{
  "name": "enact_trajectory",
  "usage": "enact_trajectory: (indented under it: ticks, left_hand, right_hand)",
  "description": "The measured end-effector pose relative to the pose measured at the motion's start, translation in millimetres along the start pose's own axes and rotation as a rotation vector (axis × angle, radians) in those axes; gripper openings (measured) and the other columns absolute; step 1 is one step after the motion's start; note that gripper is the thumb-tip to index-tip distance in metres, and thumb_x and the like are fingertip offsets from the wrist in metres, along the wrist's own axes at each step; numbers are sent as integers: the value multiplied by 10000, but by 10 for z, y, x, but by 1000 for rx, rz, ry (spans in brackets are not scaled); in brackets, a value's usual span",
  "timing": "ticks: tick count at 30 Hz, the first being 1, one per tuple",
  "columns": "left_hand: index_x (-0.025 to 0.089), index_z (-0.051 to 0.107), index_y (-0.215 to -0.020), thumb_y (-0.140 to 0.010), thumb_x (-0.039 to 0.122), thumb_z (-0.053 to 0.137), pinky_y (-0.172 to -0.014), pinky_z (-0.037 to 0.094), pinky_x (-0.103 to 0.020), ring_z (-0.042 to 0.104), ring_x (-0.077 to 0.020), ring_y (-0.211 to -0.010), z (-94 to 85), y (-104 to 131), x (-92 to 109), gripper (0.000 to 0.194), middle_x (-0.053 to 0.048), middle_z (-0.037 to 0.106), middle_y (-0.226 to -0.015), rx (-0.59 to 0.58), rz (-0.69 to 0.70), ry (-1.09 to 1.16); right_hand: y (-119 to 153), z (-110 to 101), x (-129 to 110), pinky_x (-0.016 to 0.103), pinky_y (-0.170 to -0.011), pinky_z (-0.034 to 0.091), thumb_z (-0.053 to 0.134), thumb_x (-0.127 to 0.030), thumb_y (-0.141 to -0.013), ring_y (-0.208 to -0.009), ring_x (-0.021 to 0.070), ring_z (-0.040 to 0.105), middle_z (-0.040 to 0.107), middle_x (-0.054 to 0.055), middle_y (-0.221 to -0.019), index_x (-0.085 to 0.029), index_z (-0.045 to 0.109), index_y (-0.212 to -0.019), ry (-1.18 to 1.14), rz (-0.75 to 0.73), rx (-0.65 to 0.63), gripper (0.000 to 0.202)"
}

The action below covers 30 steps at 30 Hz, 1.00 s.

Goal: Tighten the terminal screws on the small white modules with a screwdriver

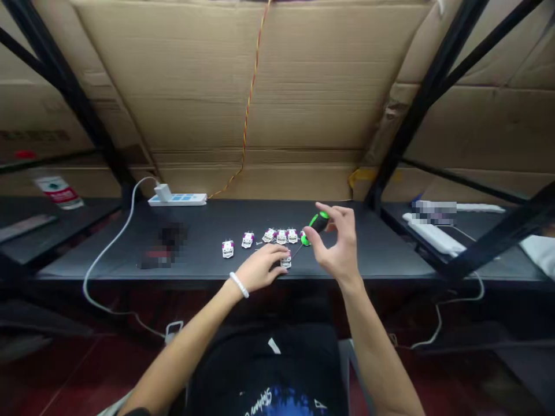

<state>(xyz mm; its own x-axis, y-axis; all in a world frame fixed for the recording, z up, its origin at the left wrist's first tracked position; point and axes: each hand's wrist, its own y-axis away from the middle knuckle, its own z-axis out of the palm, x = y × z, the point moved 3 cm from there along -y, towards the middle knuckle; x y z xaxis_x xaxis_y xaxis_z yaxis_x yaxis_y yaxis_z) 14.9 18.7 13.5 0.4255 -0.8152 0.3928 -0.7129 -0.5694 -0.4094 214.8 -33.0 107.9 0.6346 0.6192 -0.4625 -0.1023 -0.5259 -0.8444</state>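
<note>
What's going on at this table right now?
The person's left hand steadies a small white piece near the table's front edge. The right hand holds a green-and-black screwdriver, slanted down toward that piece; whether its tip touches is too small to tell. Several similar pieces lie beyond the hands, and a power strip sits at the back left.

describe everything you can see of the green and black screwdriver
The screwdriver has a thick black handle with bright green parts, apparently plastic, and a thin, metallic-looking shaft. The right hand holds it tilted over the black table, shaft slanting down toward a small white piece at the left hand. Whether the tip touches it is unclear.
</note>
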Motion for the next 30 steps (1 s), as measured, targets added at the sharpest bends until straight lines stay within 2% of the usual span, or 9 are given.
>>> enact_trajectory:
  ticks: [3,8,10,14,19,22,25,27,30]
  left_hand:
    - [192,720,-1261,-992,240,688,-1144,531,-461,649,-262,-1274,-2,-5,-54,276,-122,704,-1342,36,12,36]
    - [184,730,-1216,-991,236,694,-1130,537,-450,665,-257,-1236,-5,-23,-36,234,-121,722,-1289,64,25,63]
    - [183,729,-1217,-991,241,696,-1130,536,-453,664,-259,-1238,-3,-20,-33,236,-123,720,-1294,66,26,67]
    - [190,726,-1224,-991,252,698,-1125,539,-451,655,-260,-1252,8,-12,-52,242,-122,713,-1303,72,31,76]
    - [187,728,-1207,-990,252,694,-1127,540,-453,657,-261,-1247,25,-16,-65,229,-125,708,-1295,86,50,67]
    - [210,735,-1196,-1003,252,674,-1125,540,-458,659,-254,-1236,26,-16,-55,207,-112,703,-1284,75,55,57]
    - [217,735,-1206,-999,248,678,-1131,535,-472,648,-257,-1248,21,-14,-49,217,-113,693,-1292,67,54,50]
    - [218,739,-1203,-995,244,681,-1124,539,-480,646,-259,-1247,21,-13,-51,217,-115,684,-1295,63,51,49]
    - [217,748,-1192,-999,240,673,-1116,544,-484,646,-260,-1239,25,-15,-57,209,-115,680,-1282,57,43,47]
  right_hand:
    - [4,13,5,395,-779,578,723,-349,-933,-826,200,578,574,60,-1028,-259,669,-1382,19,11,29,461]
    - [30,62,14,473,-986,571,501,-273,-1032,-1102,259,651,663,114,-1238,-260,455,-1593,-84,-7,-80,563]
    - [37,70,-9,467,-971,579,561,-304,-1015,-1129,269,646,649,124,-1276,-261,508,-1553,-79,-19,-63,543]
    - [49,93,-33,413,-838,600,728,-371,-937,-958,238,627,625,99,-1138,-261,651,-1409,-16,-3,11,491]
    - [71,147,-15,472,-982,583,473,-297,-1060,-1098,254,660,664,119,-1284,-285,403,-1623,-157,10,-100,567]
    - [67,131,-49,435,-915,594,573,-328,-1020,-1112,261,639,631,123,-1275,-278,506,-1556,-118,-20,-79,542]
    - [58,108,-66,392,-797,594,729,-366,-933,-947,230,619,614,93,-1140,-275,635,-1428,-29,-12,-6,512]
    - [59,111,-50,409,-817,596,682,-346,-963,-909,221,625,639,86,-1123,-281,599,-1470,-34,7,-7,518]
    - [68,127,-17,457,-918,594,509,-280,-1029,-1046,248,666,674,113,-1255,-270,458,-1584,-132,33,-67,557]
